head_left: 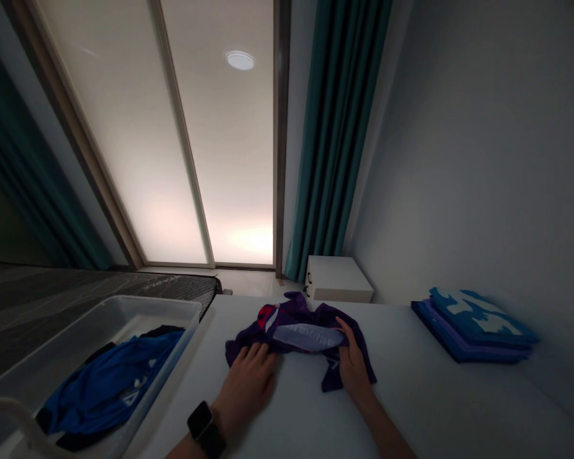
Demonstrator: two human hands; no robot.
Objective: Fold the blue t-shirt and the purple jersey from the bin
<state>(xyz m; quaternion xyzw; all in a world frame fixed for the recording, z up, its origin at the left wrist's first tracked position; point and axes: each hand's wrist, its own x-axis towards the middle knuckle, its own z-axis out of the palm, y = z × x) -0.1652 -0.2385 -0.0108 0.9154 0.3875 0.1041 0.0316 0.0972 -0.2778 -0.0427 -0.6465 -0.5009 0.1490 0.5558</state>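
While both grips lie open, left hand [246,386] flat on purple jersey [306,315], right hand [351,363] on lettered band [309,338]

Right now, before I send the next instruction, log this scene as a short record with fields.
Left grip: bare, pressing flat on a crumpled purple cloth garment
Right grip: bare, on the same garment, beside its pale printed band
Left wrist: black smartwatch
Left of work: white plastic tray holding a crumpled blue garment
Right of work: folded blue and purple garments, stacked on the white table
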